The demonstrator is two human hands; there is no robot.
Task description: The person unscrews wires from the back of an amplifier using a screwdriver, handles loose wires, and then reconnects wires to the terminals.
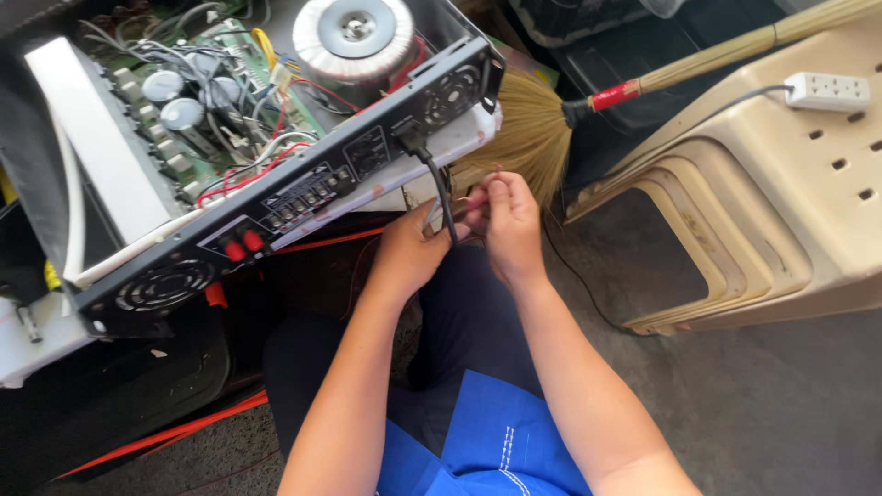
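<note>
Both hands, left hand (411, 250) & right hand (511, 223), pinch 1 black cord (442, 195) near 1 open amp (276, 138); 1 broom (551, 124) & stacked chairs (763, 202) at right.

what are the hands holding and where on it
Both hands, left hand and right hand, pinch the black cable a short way below where it leaves the amplifier's rear panel.
</note>
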